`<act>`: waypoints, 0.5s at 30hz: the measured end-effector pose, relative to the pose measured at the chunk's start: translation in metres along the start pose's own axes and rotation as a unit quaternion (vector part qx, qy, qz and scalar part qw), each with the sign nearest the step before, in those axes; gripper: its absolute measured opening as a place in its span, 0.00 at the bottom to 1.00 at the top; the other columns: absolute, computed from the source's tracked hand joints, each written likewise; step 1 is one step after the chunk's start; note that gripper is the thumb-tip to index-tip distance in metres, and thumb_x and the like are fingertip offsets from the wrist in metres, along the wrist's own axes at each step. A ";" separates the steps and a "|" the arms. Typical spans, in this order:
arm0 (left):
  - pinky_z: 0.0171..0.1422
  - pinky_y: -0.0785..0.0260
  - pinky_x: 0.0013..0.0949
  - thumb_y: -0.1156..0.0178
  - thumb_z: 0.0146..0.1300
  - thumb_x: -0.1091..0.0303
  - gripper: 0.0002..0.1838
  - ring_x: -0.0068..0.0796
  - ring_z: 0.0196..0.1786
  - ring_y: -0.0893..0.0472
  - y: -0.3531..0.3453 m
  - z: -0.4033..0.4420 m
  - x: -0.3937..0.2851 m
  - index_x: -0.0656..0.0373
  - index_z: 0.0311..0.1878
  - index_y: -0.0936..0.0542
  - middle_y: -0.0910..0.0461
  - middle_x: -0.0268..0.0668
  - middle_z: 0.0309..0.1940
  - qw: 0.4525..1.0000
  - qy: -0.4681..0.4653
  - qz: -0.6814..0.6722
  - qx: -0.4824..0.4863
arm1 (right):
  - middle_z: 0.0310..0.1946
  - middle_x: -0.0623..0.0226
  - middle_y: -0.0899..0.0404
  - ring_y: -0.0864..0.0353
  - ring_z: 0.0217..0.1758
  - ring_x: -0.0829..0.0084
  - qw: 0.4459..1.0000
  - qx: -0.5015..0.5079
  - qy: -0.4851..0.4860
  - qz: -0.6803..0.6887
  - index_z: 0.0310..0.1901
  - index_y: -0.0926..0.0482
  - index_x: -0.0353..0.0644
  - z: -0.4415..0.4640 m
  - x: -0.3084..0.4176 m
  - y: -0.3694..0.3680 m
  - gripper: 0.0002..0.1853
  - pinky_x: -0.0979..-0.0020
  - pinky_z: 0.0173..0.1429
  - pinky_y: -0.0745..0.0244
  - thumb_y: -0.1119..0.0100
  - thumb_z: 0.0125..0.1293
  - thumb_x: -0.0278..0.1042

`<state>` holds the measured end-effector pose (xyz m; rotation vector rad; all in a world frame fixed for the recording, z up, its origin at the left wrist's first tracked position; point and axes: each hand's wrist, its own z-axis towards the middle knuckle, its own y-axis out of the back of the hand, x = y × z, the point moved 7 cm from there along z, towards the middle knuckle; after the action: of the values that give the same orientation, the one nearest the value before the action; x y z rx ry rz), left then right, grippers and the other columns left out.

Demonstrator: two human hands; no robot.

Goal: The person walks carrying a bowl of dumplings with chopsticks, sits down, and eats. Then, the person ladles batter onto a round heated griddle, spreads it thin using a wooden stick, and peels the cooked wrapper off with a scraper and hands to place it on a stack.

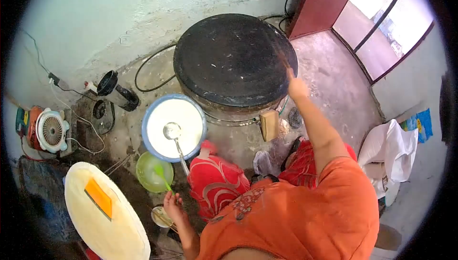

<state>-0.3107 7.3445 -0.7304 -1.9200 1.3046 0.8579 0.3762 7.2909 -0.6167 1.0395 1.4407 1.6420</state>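
My right hand [298, 89] is closed around a thin brown brush [284, 61], blurred, at the right edge of the round black griddle [234, 59]. Low on the left, my left hand [172, 204] has its fingers loosely apart beside the handle end of a green spoon [162, 176], which rests in a green bowl [144, 173]. A blue-rimmed basin [150, 140] of white batter sits between the griddle and that bowl, with a metal ladle [177, 143] lying in it.
An orange scraper [99, 198] lies on a pale round board [78, 212] at lower left. A fan-like device [51, 131] and a black-lidded container [117, 90] stand at left. A wooden block [269, 125] is below the griddle, white sacks [391, 148] at right. Cables cross the floor.
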 end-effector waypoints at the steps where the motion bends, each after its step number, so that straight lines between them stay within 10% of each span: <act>1: 0.33 0.31 0.25 0.50 0.60 0.75 0.14 0.24 0.34 0.23 -0.004 -0.004 -0.003 0.64 0.50 0.28 0.24 0.36 0.38 1.000 -0.001 0.004 0.000 | 0.35 0.45 0.22 0.21 0.38 0.50 0.997 0.014 0.071 -0.038 0.63 0.44 0.49 -0.010 0.013 0.001 0.26 0.52 0.41 0.27 0.57 0.61 0.31; 5: 0.32 0.31 0.25 0.50 0.60 0.75 0.14 0.23 0.33 0.23 0.006 0.005 0.015 0.64 0.50 0.28 0.24 0.35 0.37 1.000 0.005 0.021 0.004 | 0.35 0.47 0.22 0.21 0.41 0.51 0.999 0.007 0.027 -0.041 0.65 0.46 0.52 0.019 -0.009 -0.016 0.26 0.54 0.42 0.27 0.62 0.64 0.33; 7: 0.32 0.31 0.25 0.51 0.60 0.76 0.13 0.24 0.33 0.23 0.004 0.001 0.011 0.65 0.49 0.28 0.24 0.36 0.37 1.000 0.009 0.010 -0.018 | 0.38 0.45 0.23 0.23 0.44 0.50 0.965 0.062 0.249 -0.060 0.66 0.47 0.53 -0.026 0.039 0.010 0.24 0.55 0.44 0.28 0.69 0.69 0.44; 14: 0.32 0.30 0.26 0.52 0.61 0.76 0.14 0.25 0.35 0.22 -0.025 -0.008 -0.002 0.65 0.50 0.28 0.24 0.36 0.36 0.999 0.012 0.040 -0.017 | 0.38 0.48 0.23 0.21 0.36 0.49 0.991 0.066 0.097 0.059 0.64 0.44 0.67 -0.038 0.046 0.001 0.29 0.55 0.38 0.27 0.61 0.62 0.28; 15: 0.33 0.30 0.26 0.52 0.61 0.76 0.14 0.25 0.34 0.22 -0.016 -0.003 0.005 0.65 0.50 0.28 0.24 0.37 0.37 0.999 0.027 0.037 -0.026 | 0.41 0.50 0.23 0.21 0.35 0.50 0.958 0.083 0.274 0.001 0.64 0.44 0.67 -0.065 0.073 -0.002 0.31 0.55 0.38 0.27 0.59 0.59 0.27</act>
<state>-0.2937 7.3441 -0.7300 -1.9590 1.4056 0.8901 0.2861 7.3294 -0.6136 0.6931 1.9602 1.9304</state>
